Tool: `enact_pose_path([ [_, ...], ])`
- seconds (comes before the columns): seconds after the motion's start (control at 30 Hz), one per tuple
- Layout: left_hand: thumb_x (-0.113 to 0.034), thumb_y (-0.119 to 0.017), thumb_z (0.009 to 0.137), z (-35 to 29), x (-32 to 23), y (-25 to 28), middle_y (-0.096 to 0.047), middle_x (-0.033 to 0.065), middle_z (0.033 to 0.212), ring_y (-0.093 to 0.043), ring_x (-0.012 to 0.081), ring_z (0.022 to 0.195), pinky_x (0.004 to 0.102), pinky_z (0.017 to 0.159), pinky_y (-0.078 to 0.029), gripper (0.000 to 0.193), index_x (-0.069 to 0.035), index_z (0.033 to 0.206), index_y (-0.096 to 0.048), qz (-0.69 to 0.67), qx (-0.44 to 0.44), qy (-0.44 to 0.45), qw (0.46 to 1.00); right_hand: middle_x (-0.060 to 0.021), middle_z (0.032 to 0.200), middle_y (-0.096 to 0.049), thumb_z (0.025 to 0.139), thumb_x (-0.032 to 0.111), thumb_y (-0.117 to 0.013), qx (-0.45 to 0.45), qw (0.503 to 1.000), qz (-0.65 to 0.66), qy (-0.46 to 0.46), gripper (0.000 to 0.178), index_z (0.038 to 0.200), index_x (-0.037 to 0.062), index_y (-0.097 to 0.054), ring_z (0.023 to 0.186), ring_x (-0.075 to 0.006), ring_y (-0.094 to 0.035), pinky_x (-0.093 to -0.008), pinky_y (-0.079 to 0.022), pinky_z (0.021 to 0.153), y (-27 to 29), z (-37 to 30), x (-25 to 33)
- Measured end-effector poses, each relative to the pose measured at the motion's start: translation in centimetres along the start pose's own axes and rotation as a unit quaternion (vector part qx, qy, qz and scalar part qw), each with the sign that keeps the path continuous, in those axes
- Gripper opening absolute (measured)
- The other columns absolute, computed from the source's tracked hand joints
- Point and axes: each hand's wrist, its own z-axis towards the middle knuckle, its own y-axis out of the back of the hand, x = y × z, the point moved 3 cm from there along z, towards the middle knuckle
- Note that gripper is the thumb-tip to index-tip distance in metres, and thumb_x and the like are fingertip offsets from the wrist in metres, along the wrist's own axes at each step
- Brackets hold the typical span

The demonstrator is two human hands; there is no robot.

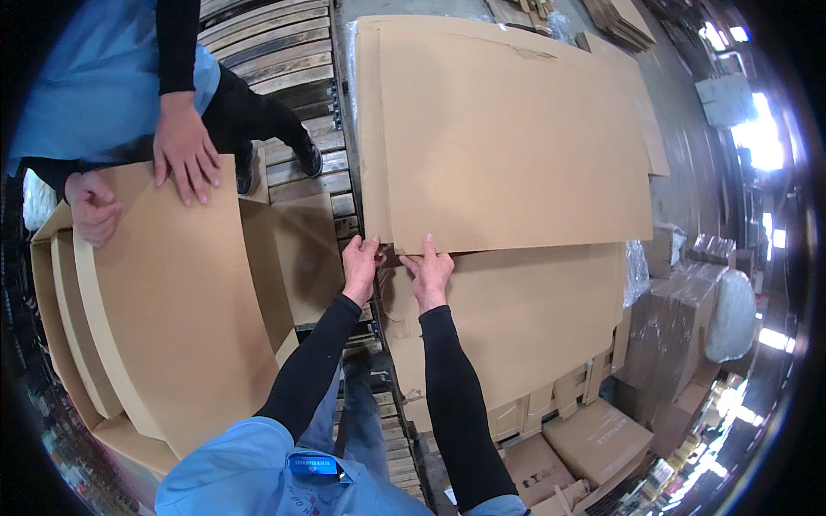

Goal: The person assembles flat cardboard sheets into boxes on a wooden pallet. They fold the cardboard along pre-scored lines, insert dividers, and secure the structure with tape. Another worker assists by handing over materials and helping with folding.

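A large flat cardboard sheet [516, 138] lies in front of me, its near edge over a second cardboard sheet [525, 318]. My left hand [360, 271] pinches the near left corner of the upper sheet between thumb and fingers. Just to the right, my right hand [431, 273] grips the same edge, thumb on top and fingers beneath. The fingertips under the edge are hidden. The lower sheet's left side looks creased and torn.
At the left, a co-worker's hands [185, 155] rest on a bent cardboard panel [181, 318] standing in an open carton [64, 327]. Wooden slats [284, 60] run between us. Closed boxes [598, 439] and a plastic-wrapped stack [671, 327] stand at the right.
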Motion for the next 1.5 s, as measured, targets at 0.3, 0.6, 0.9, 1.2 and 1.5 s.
enact_pose_path([
  [0.3,-0.034,-0.040,0.101,1.2,-0.4,0.5,-0.058,0.0212,0.115,-0.054,0.0375,0.113,0.0413,0.095,-0.043,0.043,0.004,0.116,-0.053,0.308,-0.020,-0.121,0.943,-0.0190,0.084,-0.064,0.095,0.023,-0.061,0.029,0.996,-0.082,-0.002,0.035,0.105,-0.0095,-0.055,0.056,-0.0222,-0.064,-0.0374,-0.059,0.050,-0.7,-1.9,-1.1],
  [0.6,-0.024,-0.059,0.090,-2.6,-4.2,-3.7,-0.028,0.0342,0.146,-0.030,0.0454,0.136,0.0453,0.113,-0.026,0.049,0.006,0.127,-0.048,0.329,-0.013,-0.238,0.914,-0.0132,0.082,-0.066,0.090,0.023,-0.068,-0.101,0.986,-0.117,0.060,0.030,0.087,-0.0054,-0.059,0.066,-0.0186,-0.063,-0.0325,-0.051,0.055,-2.3,-1.6,-1.8],
  [0.9,-0.019,-0.064,0.083,-6.1,-4.8,-5.7,-0.047,0.0259,0.131,-0.044,0.0428,0.124,0.0449,0.103,-0.037,0.048,0.004,0.123,-0.052,0.313,0.047,-0.230,0.920,-0.0131,0.092,-0.064,0.092,0.024,-0.065,-0.108,0.994,-0.030,-0.017,0.030,0.098,-0.0047,-0.058,0.075,-0.0208,-0.062,-0.0358,-0.054,0.067,0.7,-1.6,0.2],
  [1.2,-0.015,-0.065,0.084,-7.1,-4.5,-5.8,-0.053,0.0218,0.114,-0.056,0.0331,0.104,0.0408,0.092,-0.046,0.037,0.003,0.114,-0.052,0.288,0.030,-0.199,0.936,-0.0136,0.110,-0.061,0.096,0.023,-0.057,-0.021,0.991,0.095,-0.096,0.033,0.119,0.0000,-0.052,0.103,-0.0274,-0.061,-0.0423,-0.053,0.087,1.6,-3.6,3.4],
  [1.5,-0.019,-0.065,0.091,-11.4,-8.7,-8.4,-0.055,0.0145,0.125,-0.054,0.0208,0.115,0.0348,0.096,-0.046,0.046,0.002,0.127,-0.046,0.028,0.139,-0.144,0.979,-0.0099,0.122,-0.061,0.097,0.024,-0.057,0.019,0.993,0.046,0.104,0.035,0.125,0.0043,-0.054,0.106,-0.0229,-0.062,-0.0370,-0.051,0.089,8.6,-11.6,15.5],
])
